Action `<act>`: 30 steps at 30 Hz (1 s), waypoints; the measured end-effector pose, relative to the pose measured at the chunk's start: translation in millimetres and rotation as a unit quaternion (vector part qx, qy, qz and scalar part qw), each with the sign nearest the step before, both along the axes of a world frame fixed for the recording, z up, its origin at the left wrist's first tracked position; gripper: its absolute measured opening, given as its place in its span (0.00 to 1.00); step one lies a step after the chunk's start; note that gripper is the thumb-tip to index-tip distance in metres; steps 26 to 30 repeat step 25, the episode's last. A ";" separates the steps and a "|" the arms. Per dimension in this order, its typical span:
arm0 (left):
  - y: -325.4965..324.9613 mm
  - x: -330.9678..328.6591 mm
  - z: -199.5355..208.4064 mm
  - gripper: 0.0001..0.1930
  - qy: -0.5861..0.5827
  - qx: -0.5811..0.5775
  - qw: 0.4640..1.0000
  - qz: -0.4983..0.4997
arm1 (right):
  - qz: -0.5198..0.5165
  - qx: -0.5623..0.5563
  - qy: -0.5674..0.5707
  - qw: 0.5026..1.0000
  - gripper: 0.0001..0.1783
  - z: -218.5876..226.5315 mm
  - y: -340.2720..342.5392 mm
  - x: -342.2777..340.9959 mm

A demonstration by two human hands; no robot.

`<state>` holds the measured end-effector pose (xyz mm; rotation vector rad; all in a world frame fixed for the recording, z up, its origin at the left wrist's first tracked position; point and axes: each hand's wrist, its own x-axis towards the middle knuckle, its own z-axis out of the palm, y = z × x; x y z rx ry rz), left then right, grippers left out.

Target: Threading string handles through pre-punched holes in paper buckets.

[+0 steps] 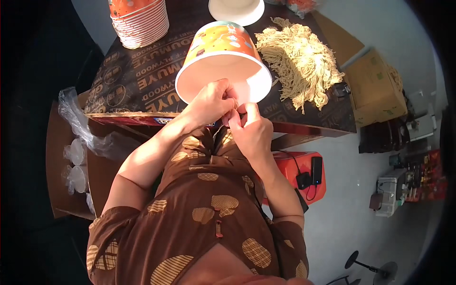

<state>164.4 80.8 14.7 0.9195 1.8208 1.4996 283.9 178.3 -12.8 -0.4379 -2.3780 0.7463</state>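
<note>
My left hand (212,105) and my right hand (252,129) meet at the table's front edge, fingers pinched together. Whatever is between the fingertips is too small or hidden to make out. Just beyond them a large orange and yellow printed paper bucket (221,40) lies on its side. Its white mouth faces me, and my left fingers overlap the lower part of that opening. To its right a loose heap of cream-coloured strings (301,64) spreads over the dark plywood table (154,71).
Nested paper buckets (139,26) stand at the back left, and a white round container (237,10) at the back. Left of me is an open cardboard box (69,192) with plastic wrap (78,121). A red stool (308,183) and another cardboard box (377,90) are on the right.
</note>
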 end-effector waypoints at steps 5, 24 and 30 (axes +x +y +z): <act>2.0 1.9 1.7 0.03 0.009 -0.005 1.000 0.005 | -0.002 -0.062 0.029 0.998 0.09 -2.4 -0.1 -5.3; 10.8 16.6 4.2 0.03 0.037 -0.036 0.997 0.056 | 0.055 -0.371 0.009 0.927 0.02 11.6 18.5 8.3; 10.0 16.4 4.8 0.03 0.038 -0.035 0.997 0.057 | 0.124 -0.484 0.008 0.866 0.03 15.2 22.1 12.1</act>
